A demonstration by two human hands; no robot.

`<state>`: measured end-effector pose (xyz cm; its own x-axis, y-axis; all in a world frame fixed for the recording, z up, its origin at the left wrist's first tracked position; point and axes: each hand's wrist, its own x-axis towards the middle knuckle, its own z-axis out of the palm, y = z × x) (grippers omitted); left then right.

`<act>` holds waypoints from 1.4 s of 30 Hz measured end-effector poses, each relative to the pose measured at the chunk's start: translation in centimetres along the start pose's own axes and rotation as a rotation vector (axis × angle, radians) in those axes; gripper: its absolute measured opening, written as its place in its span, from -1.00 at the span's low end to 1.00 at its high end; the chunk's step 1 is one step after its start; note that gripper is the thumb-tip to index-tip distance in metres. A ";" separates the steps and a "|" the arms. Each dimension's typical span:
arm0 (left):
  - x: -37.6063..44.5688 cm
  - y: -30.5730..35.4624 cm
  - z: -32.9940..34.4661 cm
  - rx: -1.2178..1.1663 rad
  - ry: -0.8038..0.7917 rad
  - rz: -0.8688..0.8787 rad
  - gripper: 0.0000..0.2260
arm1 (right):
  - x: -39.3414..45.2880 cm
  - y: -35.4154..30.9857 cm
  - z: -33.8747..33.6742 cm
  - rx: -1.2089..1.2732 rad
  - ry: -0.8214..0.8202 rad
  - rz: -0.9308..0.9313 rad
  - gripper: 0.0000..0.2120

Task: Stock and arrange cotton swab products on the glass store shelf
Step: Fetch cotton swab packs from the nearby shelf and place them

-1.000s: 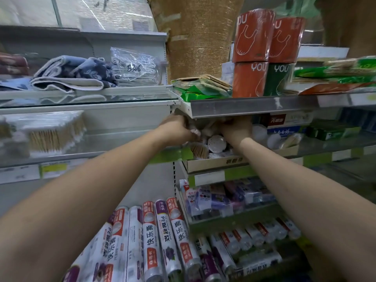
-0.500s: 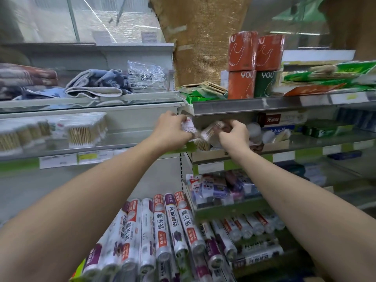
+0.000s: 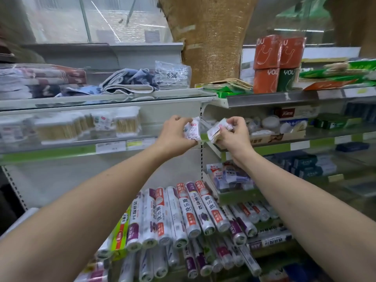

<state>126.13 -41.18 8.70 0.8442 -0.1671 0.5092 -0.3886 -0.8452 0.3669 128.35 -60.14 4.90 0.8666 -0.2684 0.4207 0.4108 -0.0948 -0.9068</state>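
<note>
My left hand [image 3: 176, 132] grips a small white cotton swab packet [image 3: 192, 130] with a red mark, held up in front of the shelf upright. My right hand [image 3: 234, 132] grips a second cotton swab packet [image 3: 217, 130], its swab sticks showing under the fingers. Both packets hang in the air between the two shelf bays, close together but apart. On the glass shelf [image 3: 85, 142] at the left stand several clear packs of cotton swabs [image 3: 127, 124]. A cardboard tray [image 3: 278, 136] with round swab tubs sits on the right shelf behind my right hand.
Folded towels [image 3: 130, 81] lie on the glass shelf above. Red and green boxes [image 3: 274, 64] stand at the upper right. Rolls of plastic wrap [image 3: 195, 210] are stacked below my arms. Small packets [image 3: 227, 178] fill a lower right shelf.
Both hands have pulled back out of the right shelf's tray, each bringing a swab packet, and have shifted left toward the gap between the bays. The view has swung left.
</note>
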 end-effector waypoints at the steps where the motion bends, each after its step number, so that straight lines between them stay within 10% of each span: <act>1: -0.6 -0.5 -0.6 0.002 0.003 0.005 -0.32 | -0.9 -0.6 0.7 0.042 -0.010 0.019 -0.71; 15: -8.5 -9.8 -7.4 -0.003 0.000 -0.125 -0.15 | -7.5 -4.0 11.1 0.172 -0.137 0.144 -0.41; 42: 2.5 -8.6 -2.1 0.005 0.065 -0.136 -0.28 | 8.4 -1.4 13.0 0.291 -0.198 0.248 -0.63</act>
<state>130.85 -33.25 8.45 0.8631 -0.0173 0.5047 -0.2700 -0.8604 0.4323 138.74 -49.78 10.03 0.9753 -0.0566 0.2136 0.2210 0.2312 -0.9475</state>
